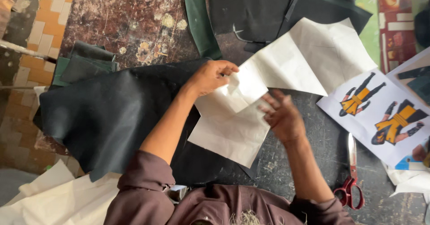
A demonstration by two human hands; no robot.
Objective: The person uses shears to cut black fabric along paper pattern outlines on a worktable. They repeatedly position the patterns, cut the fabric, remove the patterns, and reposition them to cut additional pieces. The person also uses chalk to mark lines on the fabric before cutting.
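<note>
My left hand [211, 76] pinches the folded corner of a large creased white paper pattern [309, 54] that lies over a sheet of black leather [107, 113]. My right hand [283, 116] has its fingers spread and presses on the lower flap of the same paper [228, 133]. Both hands meet near the fold in the middle of the worn dark table [134, 14].
Red-handled scissors [351, 180] lie by my right forearm. To the right is a printed sheet with costumed figures in black and yellow [380, 113]. Dark green and black leather pieces [85, 63] lie at the left and along the far edge [251, 5]. White paper [53, 193] sits at the bottom left.
</note>
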